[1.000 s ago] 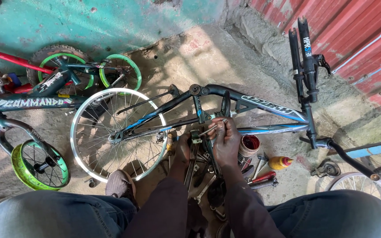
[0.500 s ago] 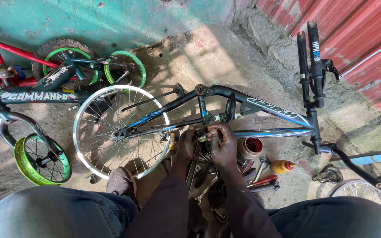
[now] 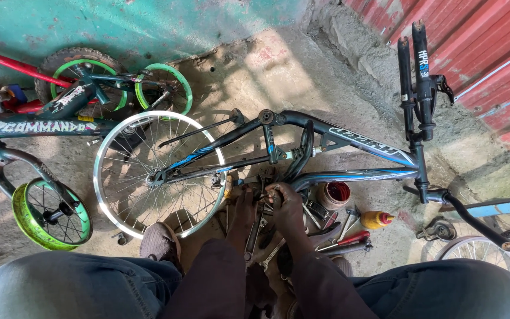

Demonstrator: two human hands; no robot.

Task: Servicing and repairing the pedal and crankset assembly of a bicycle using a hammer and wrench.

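A black and blue bicycle frame [image 3: 355, 142] lies on its side on the concrete floor in front of me, with a silver spoked wheel [image 3: 113, 201] at its rear. Both hands meet at the frame's bottom bracket, above a heap of spanners [image 3: 255, 233]. My right hand [image 3: 288, 205] is closed around a small metal tool pressed against the bracket. Touching it on the left, my left hand [image 3: 243, 208] has its fingers curled down onto the same spot; what it grips is hidden.
A round tin with a red inside [image 3: 333, 194], a yellow bottle [image 3: 376, 220] and red-handled pliers [image 3: 352, 239] lie right of my hands. Small bikes with green rims [image 3: 30, 227] lie at the left. A white wheel [image 3: 479, 251] sits at the right, below a red corrugated wall [image 3: 491, 53].
My hands stay together at the bottom bracket with only small finger movement. The view has shifted, so the frame and hands sit slightly lower in the picture.
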